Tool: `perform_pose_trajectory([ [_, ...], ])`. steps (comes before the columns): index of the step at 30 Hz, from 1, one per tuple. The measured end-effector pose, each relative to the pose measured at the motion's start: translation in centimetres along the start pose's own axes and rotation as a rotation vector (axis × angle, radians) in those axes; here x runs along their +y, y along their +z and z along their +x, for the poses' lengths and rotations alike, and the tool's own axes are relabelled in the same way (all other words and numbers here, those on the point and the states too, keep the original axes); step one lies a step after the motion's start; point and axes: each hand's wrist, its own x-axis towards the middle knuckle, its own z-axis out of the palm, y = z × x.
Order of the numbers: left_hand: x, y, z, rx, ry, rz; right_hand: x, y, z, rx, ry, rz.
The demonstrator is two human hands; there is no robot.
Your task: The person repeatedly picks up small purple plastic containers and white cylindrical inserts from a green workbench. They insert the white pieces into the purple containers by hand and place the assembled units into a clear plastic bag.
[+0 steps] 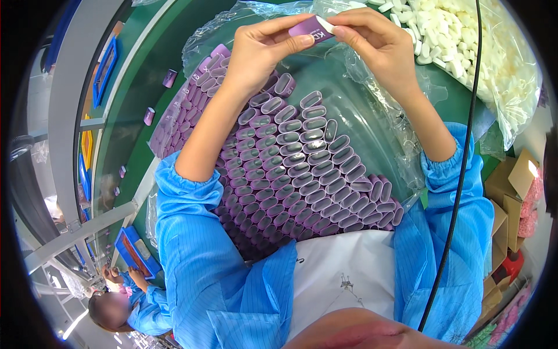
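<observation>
Purple plastic, up at the far side of the counter, and both hands are on it! One purple shell sits high above the packed rows of open shells, its length pinched between thumb and fingers of the left hand. Across from it, the right hand has fingertips closed narrow on a small white piece at the shell's right end; how far that piece goes inside, you can't tell from here.

Light stuff, by the look of it: thin-walled, fairly stiff, smooth enough to slide under a dry thumb. The broad flat faces look like the best hold; a hard squeeze near the open rim might bow the wall. The white piece looks firm and light too, best nipped by its edges.

And the lettering? Pale print runs across the purple face, bold characters clearly there, with matching marks on shells at the left.
</observation>
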Motion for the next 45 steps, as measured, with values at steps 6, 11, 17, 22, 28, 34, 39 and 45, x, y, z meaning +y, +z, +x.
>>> perform_pose_trajectory([
  [6,0.2,1.0,-0.6,0.014,0.032,-0.034,1.0,0.8,-0.8,0.066,-0.044,0.104],
  [11,0.0,1.4,-0.8,0.029,-0.029,-0.142,1.7,0.2,-0.5,0.041,-0.356,-0.211],
  [17,0.4,0.1,0.1,0.067,-0.006,0.030,2.4,-1.0,0.2,0.076,-0.392,-0.301],
  [22,1.5,-13.2,3.3,0.593,0.094,0.836,3.8,-5.2,2.8,0.258,-0.007,-0.660],
  [28,-5.2,-26.0,1.9,0.518,-0.696,0.982,7.1,-5.3,3.8,0.062,-0.244,-0.911],
  [34,-2.5,-20.8,1.3,0.718,-0.046,1.967,7.2,-5.1,3.8,-0.041,-0.189,-0.927],
  [39,4.9,-6.0,0.8,-0.053,0.298,1.291,7.2,-5.2,3.3,-0.066,-0.173,-1.000],
  [45,3.4,-2.2,-1.0,-0.547,0.071,1.269,4.6,-4.8,2.7,0.105,-0.084,-0.920],
])
